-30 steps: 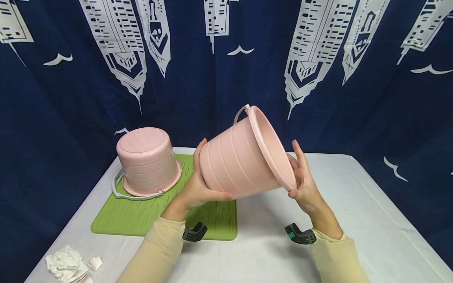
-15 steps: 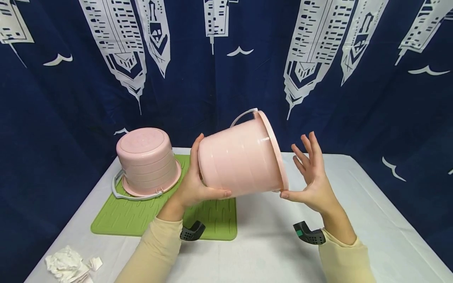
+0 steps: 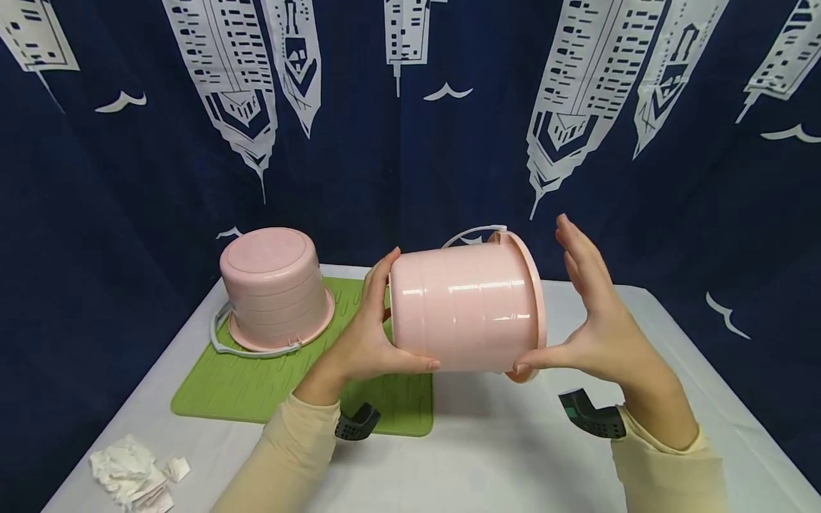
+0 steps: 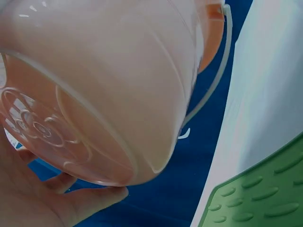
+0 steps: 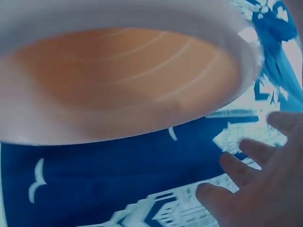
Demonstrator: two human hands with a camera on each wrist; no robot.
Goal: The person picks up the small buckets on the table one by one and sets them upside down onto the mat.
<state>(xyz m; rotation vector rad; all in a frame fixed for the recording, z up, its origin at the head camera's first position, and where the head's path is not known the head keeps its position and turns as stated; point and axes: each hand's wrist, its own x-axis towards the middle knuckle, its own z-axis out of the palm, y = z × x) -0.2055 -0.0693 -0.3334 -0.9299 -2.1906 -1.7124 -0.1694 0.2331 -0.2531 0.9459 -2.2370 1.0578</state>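
A pink bucket [image 3: 462,310] is held on its side above the table, its mouth facing right and its handle [image 3: 474,231] at the top. My left hand [image 3: 368,335] grips the base end, thumb along the near side; the left wrist view shows the ringed bottom [image 4: 45,127] beside the fingers. At the mouth, my right hand [image 3: 603,328] has its fingers spread straight, apart from the rim, with the thumb at the rim's near lower edge. Through the right wrist view the bucket's inside [image 5: 137,75] shows, with no object visible in it.
A second pink bucket [image 3: 272,288] stands upside down on a green ridged mat [image 3: 256,388], its grey handle [image 3: 246,353] lying around the rim. Crumpled white tissue [image 3: 128,470] lies at the white table's [image 3: 500,442] front left. A dark blue patterned curtain [image 3: 359,164] hangs behind.
The bucket has turned from slanting to nearly level. My right hand's fingers have come away from the rim and spread to the right, and both hands have shifted slightly right.
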